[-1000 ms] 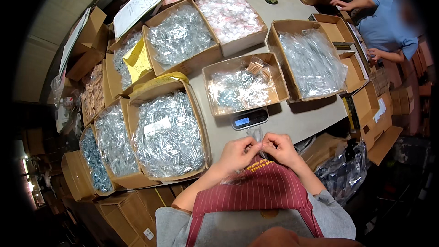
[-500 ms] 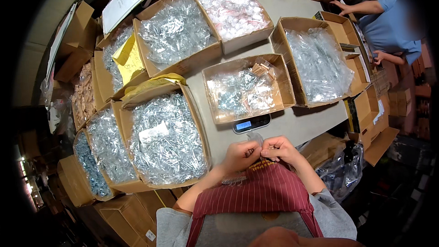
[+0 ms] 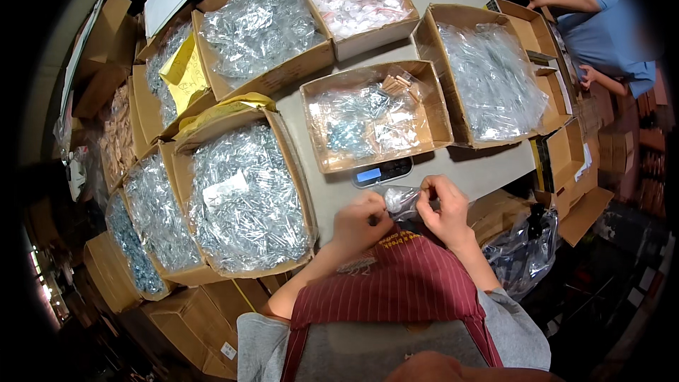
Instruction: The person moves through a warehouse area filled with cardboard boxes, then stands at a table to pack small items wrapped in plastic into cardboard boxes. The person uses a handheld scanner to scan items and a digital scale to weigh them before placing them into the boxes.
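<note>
Head view, both hands' fingers [image 3: 429, 194] pinching clear plastic bag [image 3: 402, 200], small scale [image 3: 382, 171] beside.

My left hand [image 3: 362, 223] sits at about seven o'clock from centre, curled into a loose fist with the knuckles up. My right hand [image 3: 444, 211] is just beside it at five o'clock, its fingers [image 3: 428, 188] bent and pinched together toward the left one. Both forearms rise from six o'clock, bare, elbows spread and wrists angling in to meet before my chest.
</note>
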The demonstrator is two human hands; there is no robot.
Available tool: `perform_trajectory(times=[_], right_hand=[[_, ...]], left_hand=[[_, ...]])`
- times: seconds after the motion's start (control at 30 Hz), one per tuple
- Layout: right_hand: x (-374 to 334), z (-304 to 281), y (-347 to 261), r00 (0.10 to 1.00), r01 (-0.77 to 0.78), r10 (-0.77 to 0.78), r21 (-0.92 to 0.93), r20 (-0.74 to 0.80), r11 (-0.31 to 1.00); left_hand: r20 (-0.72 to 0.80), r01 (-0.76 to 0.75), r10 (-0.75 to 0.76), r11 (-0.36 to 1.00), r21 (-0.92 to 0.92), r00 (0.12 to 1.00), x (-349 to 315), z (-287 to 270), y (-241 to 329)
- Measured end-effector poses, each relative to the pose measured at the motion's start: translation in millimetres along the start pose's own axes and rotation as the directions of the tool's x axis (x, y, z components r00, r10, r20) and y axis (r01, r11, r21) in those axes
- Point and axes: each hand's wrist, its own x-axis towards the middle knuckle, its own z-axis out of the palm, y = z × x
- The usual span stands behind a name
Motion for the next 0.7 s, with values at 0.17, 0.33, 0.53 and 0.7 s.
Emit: perform_trajectory(times=[0.17, 0.33, 0.53, 0.7], right_hand=[[-2.0, 1.0, 0.7, 0.960, 0.275, -0.275, 0.003, 0.054, 0.961], [-13.4, 1.6, -5.1, 0.992, 0.119, -0.119, -0.011, 0.051, 0.993], [-30.3, 4.5, 10.1, 0.959, -0.190, 0.151, 0.146, 0.240, 0.971], [-36.2, 8.2, 14.4, 0.960, -0.224, 0.180, 0.198, 0.216, 0.954]], left_hand=[[-0.072, -0.052, 0.044, 0.992, -0.116, 0.996, 2.5, 5.2, -1.4], [-0.095, 0.164, -0.188, 0.962, -0.219, 0.978, 2.4, 10.3, -1.1], [-0.084, 0.292, -0.335, 0.899, -0.326, 0.938, 4.7, 14.3, -7.6], [0.015, 0.329, -0.352, 0.858, -0.394, 0.936, 7.5, 19.7, -3.3]])
